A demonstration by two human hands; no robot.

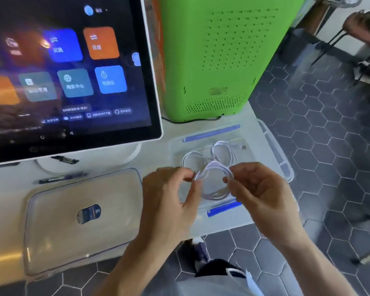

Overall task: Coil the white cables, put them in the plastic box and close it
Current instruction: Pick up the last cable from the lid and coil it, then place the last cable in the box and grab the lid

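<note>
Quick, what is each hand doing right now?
Left hand: pinching one side of the coiled white cable.
Right hand: pinching the other side of the same coil.

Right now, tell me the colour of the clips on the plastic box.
Blue. The clips on the box show best in the head view.

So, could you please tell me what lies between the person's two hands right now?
In the head view, a coiled white cable spans the gap, pinched by the left hand and the right hand, above the open plastic box.
</note>
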